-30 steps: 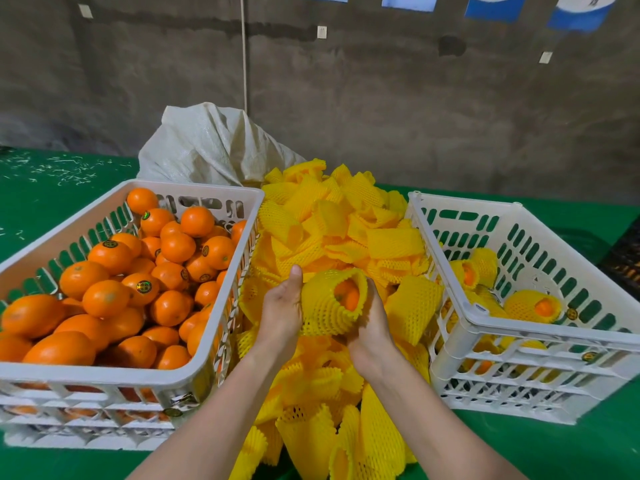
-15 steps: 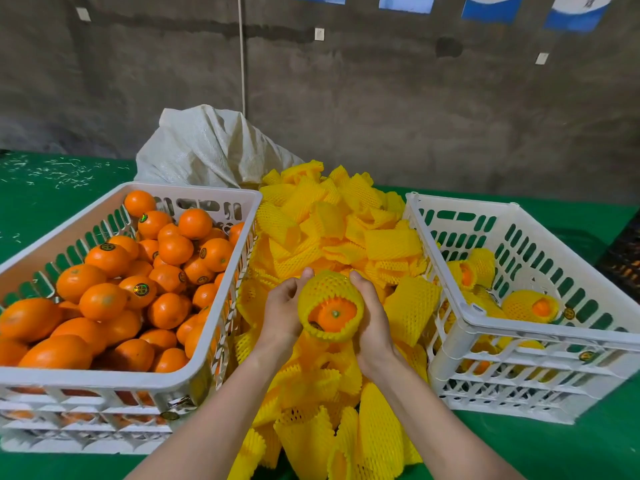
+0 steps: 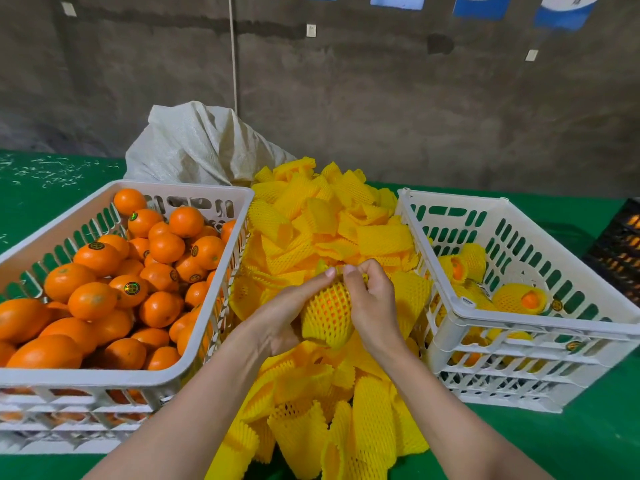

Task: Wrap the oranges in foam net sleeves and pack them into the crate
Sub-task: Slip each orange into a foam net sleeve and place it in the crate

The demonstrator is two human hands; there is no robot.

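The thumb tip of the left hand [image 3: 280,317] and the curled fingertips [image 3: 349,270] of the right hand [image 3: 374,306] meet at the top end of a yellow foam net sleeve [image 3: 327,327] and pinch its gathered edge together. Below the pinch, the left palm cups the sleeve's left side and the right hand wraps round its right side. The sleeve is stretched over an orange [image 3: 329,304], whose skin shows through the mesh. The wrapped fruit is held just above the middle of the pile of loose sleeves [image 3: 332,230] on the green table cover [image 3: 571,438].

Touching the pile's left edge stands a white supply crate [image 3: 221,292] heaped with bare oranges [image 3: 93,299], many with round stickers. Against the pile's right edge stands the white packing crate [image 3: 540,322], with a few sleeved oranges [image 3: 516,297] in its bottom. Behind the pile lies a crumpled white woven sack [image 3: 201,143]. Further right of the pile, past the packing crate, a black crate [image 3: 620,247] shows at the frame edge.
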